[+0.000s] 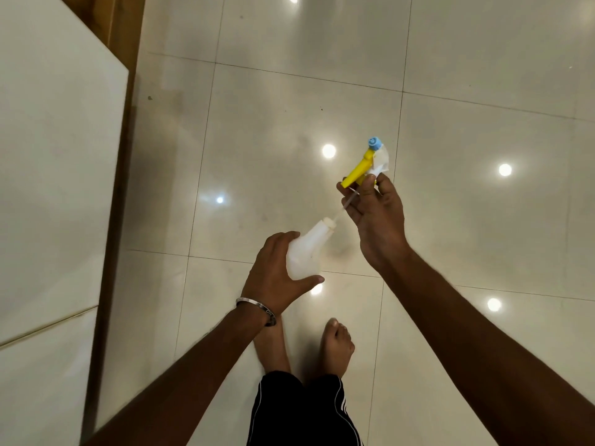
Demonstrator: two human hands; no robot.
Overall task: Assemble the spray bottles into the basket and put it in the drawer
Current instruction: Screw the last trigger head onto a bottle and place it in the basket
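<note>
Glossy polished floor tiles (289, 107), mirror-like w/ light glare. Translucent matt plastic bottle (304, 249). Shiny yellow plastic sprayer head (359, 170). Metal bangle (257, 309), lower centre.

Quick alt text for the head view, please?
Left hand grips a white bottle while right hand holds the yellow spray head above it, dip tube entering the neck. Tiled floor below.

Glossy tiled floor (450, 75) (ceiling lights mirrored); white cabinet top (48, 156) left.
</note>
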